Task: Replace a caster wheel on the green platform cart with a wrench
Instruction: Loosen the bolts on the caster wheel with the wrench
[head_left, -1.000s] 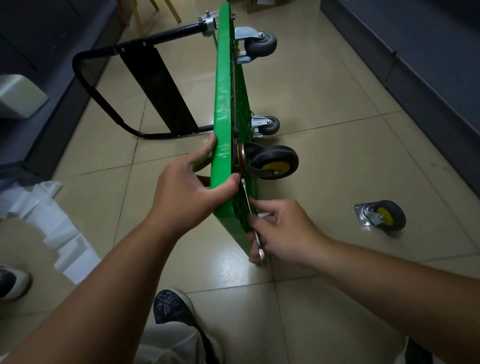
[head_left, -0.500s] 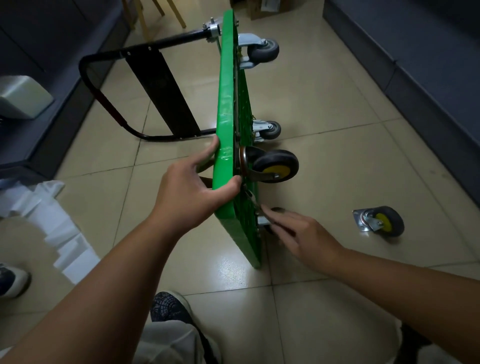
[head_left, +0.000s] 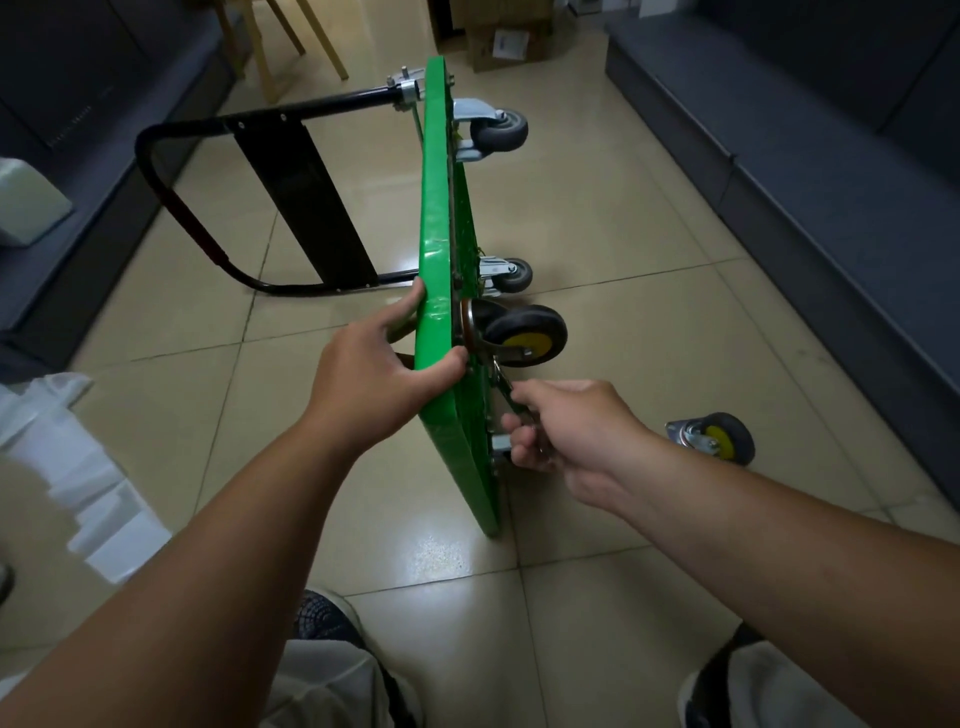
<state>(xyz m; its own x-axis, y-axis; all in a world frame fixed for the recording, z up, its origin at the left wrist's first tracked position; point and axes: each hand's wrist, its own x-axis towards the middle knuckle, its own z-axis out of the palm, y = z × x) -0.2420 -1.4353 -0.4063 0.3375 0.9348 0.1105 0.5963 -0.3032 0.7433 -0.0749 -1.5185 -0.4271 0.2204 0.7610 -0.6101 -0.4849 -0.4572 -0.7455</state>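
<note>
The green platform cart (head_left: 439, 218) stands on its long edge on the tiled floor, its underside facing right. My left hand (head_left: 382, 387) grips the near upper edge of the deck. A black caster with a yellow hub (head_left: 524, 336) sticks out of the underside just beside that hand. My right hand (head_left: 563, 423) holds a metal wrench (head_left: 503, 383) whose head reaches up to the caster's mounting plate. A second yellow-hub caster (head_left: 714, 436) lies loose on the floor to the right.
The cart's black folded handle (head_left: 291, 197) lies on the floor to the left. Two grey casters (head_left: 498, 132) (head_left: 511, 274) sit farther along the deck. Dark sofas line both sides; white packing pieces (head_left: 78, 467) lie at left, cardboard boxes (head_left: 506, 44) at the back. My shoe (head_left: 324, 621) is below.
My right hand went from gripping the wrench low, to reaching with straighter fingers, to gripping the wrench again higher, near the caster plate. My left hand kept its grip on the deck.
</note>
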